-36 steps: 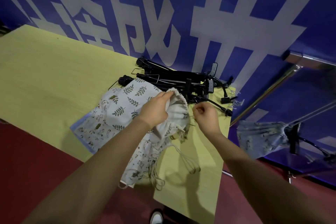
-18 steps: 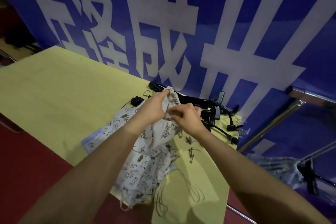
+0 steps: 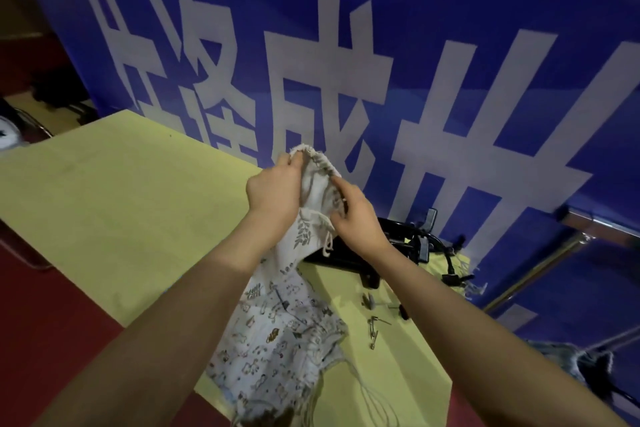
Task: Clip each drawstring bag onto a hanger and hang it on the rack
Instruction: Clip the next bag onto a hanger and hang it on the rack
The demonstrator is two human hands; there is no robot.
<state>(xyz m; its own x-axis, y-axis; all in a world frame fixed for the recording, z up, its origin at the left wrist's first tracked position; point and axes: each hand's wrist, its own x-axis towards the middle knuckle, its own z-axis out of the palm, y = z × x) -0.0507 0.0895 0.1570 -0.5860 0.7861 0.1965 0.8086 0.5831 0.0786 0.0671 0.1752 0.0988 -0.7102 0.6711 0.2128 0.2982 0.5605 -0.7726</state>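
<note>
A white drawstring bag with a leaf print [image 3: 317,191] is lifted above the table, its gathered top edge upward. My left hand [image 3: 273,192] pinches the top edge on the left side. My right hand [image 3: 355,215] grips the same bag on its right side near the cord. Under my arms a pile of more printed drawstring bags [image 3: 280,340] lies on the yellow table [image 3: 121,218], cords trailing at the front edge. A stack of black clip hangers [image 3: 405,246] lies behind my right hand. The metal rack [image 3: 540,263] stands at the right.
Small metal clips [image 3: 374,326] lie loose on the table right of the bag pile. A blue banner with large white characters [image 3: 346,80] runs behind the table. A blurred blue-grey bag [image 3: 561,357] hangs low at the right. Red floor surrounds the table.
Both hands have raised the leaf-print bag higher off the pile. My right hand, empty and apart a second ago, now grips the bag. The view has tilted upward.
</note>
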